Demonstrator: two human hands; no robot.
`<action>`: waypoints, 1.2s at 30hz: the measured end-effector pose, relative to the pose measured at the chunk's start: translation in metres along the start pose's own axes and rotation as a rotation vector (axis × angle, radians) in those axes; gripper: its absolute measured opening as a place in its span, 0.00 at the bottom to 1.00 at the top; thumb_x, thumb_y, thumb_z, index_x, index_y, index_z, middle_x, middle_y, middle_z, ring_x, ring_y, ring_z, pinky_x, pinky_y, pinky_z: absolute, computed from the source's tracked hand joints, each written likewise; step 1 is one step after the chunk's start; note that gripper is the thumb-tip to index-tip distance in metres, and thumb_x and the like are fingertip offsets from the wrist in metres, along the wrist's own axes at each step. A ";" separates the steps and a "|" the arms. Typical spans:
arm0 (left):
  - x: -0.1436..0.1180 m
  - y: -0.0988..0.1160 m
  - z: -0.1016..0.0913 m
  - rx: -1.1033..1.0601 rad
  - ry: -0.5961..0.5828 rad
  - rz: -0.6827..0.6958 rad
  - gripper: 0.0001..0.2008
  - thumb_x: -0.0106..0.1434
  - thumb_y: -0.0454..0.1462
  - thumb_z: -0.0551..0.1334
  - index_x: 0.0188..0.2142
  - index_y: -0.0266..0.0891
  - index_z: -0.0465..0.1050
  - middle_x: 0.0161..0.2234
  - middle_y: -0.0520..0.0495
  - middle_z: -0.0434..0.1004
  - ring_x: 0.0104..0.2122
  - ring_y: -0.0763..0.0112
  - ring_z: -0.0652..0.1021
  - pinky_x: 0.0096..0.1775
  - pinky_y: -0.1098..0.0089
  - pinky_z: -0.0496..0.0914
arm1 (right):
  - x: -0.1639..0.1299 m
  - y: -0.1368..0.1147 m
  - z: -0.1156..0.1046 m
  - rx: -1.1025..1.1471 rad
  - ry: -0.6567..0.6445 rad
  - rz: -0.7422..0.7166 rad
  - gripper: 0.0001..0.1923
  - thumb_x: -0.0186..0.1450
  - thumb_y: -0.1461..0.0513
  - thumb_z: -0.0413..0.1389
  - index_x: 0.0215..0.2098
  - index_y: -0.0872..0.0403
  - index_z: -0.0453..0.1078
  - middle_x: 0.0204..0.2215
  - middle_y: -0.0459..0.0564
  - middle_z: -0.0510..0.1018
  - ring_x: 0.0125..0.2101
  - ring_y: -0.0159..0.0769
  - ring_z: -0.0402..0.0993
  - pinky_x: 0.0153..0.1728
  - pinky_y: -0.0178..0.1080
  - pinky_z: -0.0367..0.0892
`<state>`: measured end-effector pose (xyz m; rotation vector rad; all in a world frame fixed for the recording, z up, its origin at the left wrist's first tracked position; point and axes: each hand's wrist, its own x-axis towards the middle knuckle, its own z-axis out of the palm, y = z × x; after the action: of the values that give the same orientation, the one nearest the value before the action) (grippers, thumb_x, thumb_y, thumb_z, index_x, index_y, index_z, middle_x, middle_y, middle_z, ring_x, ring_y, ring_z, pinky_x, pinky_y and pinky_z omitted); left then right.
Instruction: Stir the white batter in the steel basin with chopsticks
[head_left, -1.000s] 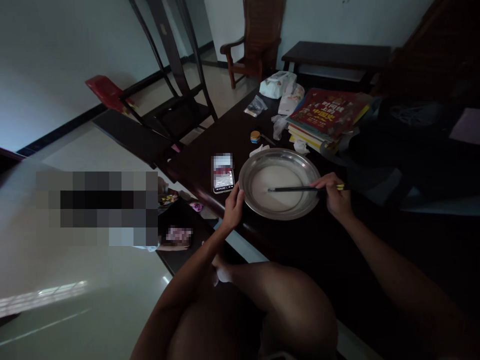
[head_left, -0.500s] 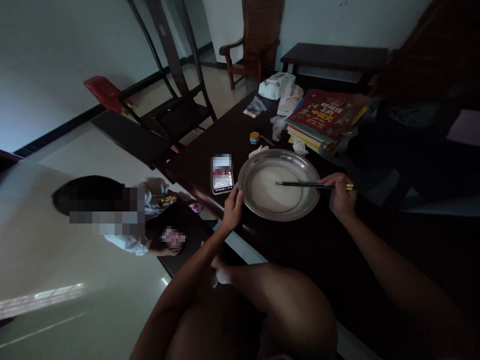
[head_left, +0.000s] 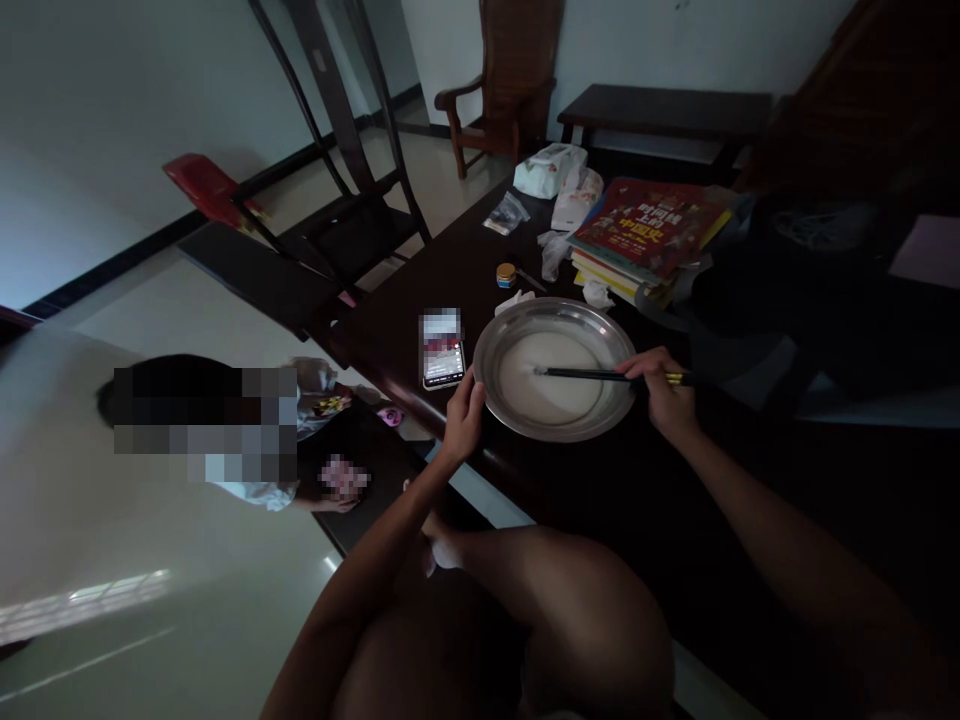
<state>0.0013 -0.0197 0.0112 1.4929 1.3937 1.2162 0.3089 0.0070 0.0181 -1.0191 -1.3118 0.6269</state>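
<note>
A wide metal bowl [head_left: 555, 430] stands on the dark table, holding a whitish, smooth-looking mixture [head_left: 551, 385]. My left hand [head_left: 465, 415] is closed on the bowl's left rim, the thumb over the edge. In my right hand [head_left: 670, 393] is a pair of black chopsticks [head_left: 589, 374] with gold-coloured ends. They reach across the right rim, and their tips are in the mixture near the bowl's middle. Left of the bowl lies a lit phone [head_left: 442, 350], close to my left hand.
Behind the bowl are a small gold-lidded jar [head_left: 506, 275], crumpled tissue [head_left: 598, 293], plastic bags [head_left: 551, 170] and a stack of books [head_left: 649, 225]. A person [head_left: 262, 490] leans at a low bench [head_left: 390, 470] on the left. Dark chairs stand beyond the table [head_left: 450, 260].
My right hand has moved a little left with the chopsticks, and their tips have shifted left through the mixture. My left hand keeps its hold on the rim.
</note>
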 end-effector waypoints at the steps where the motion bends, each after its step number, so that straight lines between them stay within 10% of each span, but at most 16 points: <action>1: 0.000 0.000 0.000 -0.001 0.000 0.002 0.36 0.69 0.61 0.52 0.62 0.38 0.70 0.63 0.40 0.74 0.66 0.53 0.70 0.67 0.55 0.62 | 0.000 0.000 0.000 -0.005 0.018 0.002 0.25 0.66 0.41 0.56 0.22 0.47 0.75 0.26 0.47 0.81 0.33 0.41 0.76 0.43 0.47 0.68; 36: -0.001 0.003 0.002 -0.010 -0.019 0.020 0.34 0.70 0.59 0.52 0.62 0.38 0.70 0.64 0.39 0.73 0.64 0.54 0.72 0.66 0.56 0.63 | -0.005 -0.004 -0.002 0.053 0.037 0.012 0.27 0.70 0.45 0.54 0.18 0.48 0.72 0.21 0.45 0.78 0.27 0.37 0.73 0.36 0.45 0.66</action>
<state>0.0041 -0.0207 0.0134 1.5115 1.3615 1.2165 0.3094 0.0003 0.0196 -0.9916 -1.2514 0.6466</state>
